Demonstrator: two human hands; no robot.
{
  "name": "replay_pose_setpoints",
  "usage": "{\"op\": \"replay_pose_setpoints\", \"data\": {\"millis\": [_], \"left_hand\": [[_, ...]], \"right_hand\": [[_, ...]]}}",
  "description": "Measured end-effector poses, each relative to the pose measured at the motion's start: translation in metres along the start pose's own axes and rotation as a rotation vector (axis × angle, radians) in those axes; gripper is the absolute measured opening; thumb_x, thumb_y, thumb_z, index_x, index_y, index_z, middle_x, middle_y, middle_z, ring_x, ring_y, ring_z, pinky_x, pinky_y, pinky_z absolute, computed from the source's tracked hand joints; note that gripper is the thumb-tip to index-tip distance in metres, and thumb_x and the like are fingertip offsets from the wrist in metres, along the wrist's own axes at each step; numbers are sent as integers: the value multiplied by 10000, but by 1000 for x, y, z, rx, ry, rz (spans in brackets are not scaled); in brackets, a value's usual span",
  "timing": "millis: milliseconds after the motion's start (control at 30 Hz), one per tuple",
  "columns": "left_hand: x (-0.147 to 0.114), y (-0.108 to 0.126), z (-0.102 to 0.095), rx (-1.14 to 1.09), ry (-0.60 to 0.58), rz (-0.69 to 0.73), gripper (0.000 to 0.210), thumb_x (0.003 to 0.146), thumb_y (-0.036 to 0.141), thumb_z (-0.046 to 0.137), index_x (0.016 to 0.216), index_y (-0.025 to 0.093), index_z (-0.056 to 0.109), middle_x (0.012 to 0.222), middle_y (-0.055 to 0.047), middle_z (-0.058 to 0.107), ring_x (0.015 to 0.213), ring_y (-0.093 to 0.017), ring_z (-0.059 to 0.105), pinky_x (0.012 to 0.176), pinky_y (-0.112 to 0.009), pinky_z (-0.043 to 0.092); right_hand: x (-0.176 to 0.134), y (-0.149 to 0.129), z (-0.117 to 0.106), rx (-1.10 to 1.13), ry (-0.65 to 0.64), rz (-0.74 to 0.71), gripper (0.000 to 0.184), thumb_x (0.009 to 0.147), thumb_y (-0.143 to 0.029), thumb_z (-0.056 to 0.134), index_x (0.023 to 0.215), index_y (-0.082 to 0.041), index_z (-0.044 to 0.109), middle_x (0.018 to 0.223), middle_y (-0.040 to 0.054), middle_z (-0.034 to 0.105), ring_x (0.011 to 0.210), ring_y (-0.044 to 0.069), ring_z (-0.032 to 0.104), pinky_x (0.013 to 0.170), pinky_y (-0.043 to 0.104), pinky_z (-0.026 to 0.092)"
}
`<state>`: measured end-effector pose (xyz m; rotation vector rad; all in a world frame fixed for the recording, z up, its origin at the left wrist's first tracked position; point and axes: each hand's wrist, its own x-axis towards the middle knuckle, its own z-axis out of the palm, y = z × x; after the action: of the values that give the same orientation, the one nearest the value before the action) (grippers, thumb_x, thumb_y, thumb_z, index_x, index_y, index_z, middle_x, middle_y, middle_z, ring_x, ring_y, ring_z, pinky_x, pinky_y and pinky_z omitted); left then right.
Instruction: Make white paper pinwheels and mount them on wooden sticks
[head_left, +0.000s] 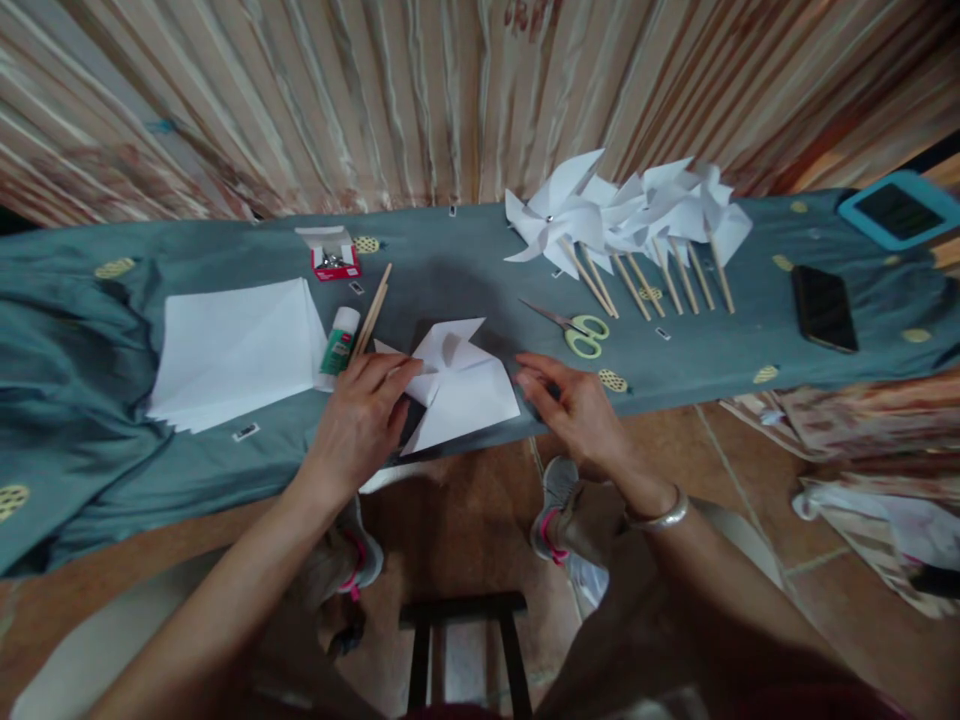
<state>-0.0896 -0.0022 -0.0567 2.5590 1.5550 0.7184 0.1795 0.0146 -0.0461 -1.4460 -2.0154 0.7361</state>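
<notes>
A white paper pinwheel (469, 395), partly folded with some corners brought toward its middle, lies at the table's front edge. My left hand (360, 415) is closed on its left side, thumb and fingers at the paper. Just off the right edge of the pinwheel is my right hand (576, 408), its fingers bent but apart and nothing in them. Beside my left hand stand a green and white glue stick (340, 341) and a few wooden sticks (373, 312). Green-handled scissors (581, 330) lie beyond my right hand, blades a little apart.
A stack of white paper sheets (236, 350) lies at left, with a red box of metal pins (335, 262) behind it. Several finished pinwheels on sticks (637, 215) rest at the back right. A phone (823, 308) and a blue-framed device (900, 210) lie far right.
</notes>
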Motion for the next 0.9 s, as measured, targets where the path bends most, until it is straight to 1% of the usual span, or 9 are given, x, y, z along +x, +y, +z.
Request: {"op": "replay_pose_setpoints", "data": {"millis": [100, 200, 267, 333, 400, 533, 633, 733, 900], "left_hand": [[-8, 3, -2, -16, 2, 40, 413, 853, 86, 498, 1245, 207, 546, 1221, -113, 595, 1132, -283, 537, 968, -488, 473], [-16, 8, -8, -36, 53, 98, 360, 873, 82, 491, 1212, 184, 557, 1172, -126, 610, 1085, -273, 552, 929, -457, 486], [-18, 15, -11, -60, 61, 124, 313, 883, 103, 507, 1177, 190, 575, 1118, -114, 628, 1033, -261, 568, 892, -435, 491], [-19, 24, -10, -76, 36, 135, 273, 884, 158, 551, 1153, 192, 589, 1085, -106, 640, 999, -261, 574, 849, -421, 494], [-18, 35, -5, -86, -14, 158, 264, 882, 205, 580, 1145, 182, 593, 1081, -110, 650, 990, -266, 574, 828, -422, 490], [-11, 49, 7, -36, -74, 211, 233, 899, 220, 563, 1126, 174, 597, 1059, -106, 669, 951, -255, 579, 762, -397, 483], [-6, 52, 13, 18, -113, 200, 233, 885, 191, 578, 1115, 166, 599, 1038, -101, 669, 921, -243, 580, 763, -383, 490], [-4, 52, 14, 27, -136, 194, 215, 887, 148, 550, 1097, 150, 601, 1002, -99, 666, 894, -235, 584, 770, -380, 508], [-7, 49, 15, -5, -89, 215, 223, 907, 117, 504, 1112, 123, 593, 974, -104, 664, 872, -227, 596, 763, -368, 537]], "right_hand": [[-3, 4, -2, -55, 67, -55, 334, 935, -317, 498, 1204, -181, 642, 1055, 87, 745, 926, 231, 706, 865, 391, 553], [-5, 5, -1, -94, 97, -159, 303, 941, -273, 471, 1175, -203, 650, 1141, 88, 714, 1078, 243, 654, 956, 435, 510], [-5, 3, 1, -111, 90, -228, 301, 943, -245, 451, 1162, -195, 651, 1177, 96, 694, 1113, 241, 628, 972, 448, 495], [-5, 1, 4, -122, 82, -270, 304, 945, -227, 436, 1151, -174, 652, 1192, 111, 681, 1111, 240, 618, 969, 451, 490], [-4, -1, 6, -126, 85, -279, 305, 948, -219, 424, 1145, -172, 652, 1198, 113, 676, 1113, 238, 612, 975, 451, 482], [-2, -3, 11, -105, 87, -291, 329, 943, -178, 393, 1150, -204, 648, 1151, 78, 695, 1074, 220, 626, 966, 432, 487], [-2, -2, 14, -108, 73, -311, 357, 928, -148, 373, 1153, -186, 648, 1127, 86, 701, 1043, 221, 628, 935, 427, 506], [-4, -2, 16, -113, 47, -327, 359, 933, -157, 366, 1150, -162, 652, 1110, 106, 703, 1027, 228, 624, 911, 430, 522], [-5, -1, 16, -103, 53, -338, 346, 931, -158, 379, 1140, -145, 655, 1104, 112, 706, 1017, 229, 623, 912, 426, 522]]}}
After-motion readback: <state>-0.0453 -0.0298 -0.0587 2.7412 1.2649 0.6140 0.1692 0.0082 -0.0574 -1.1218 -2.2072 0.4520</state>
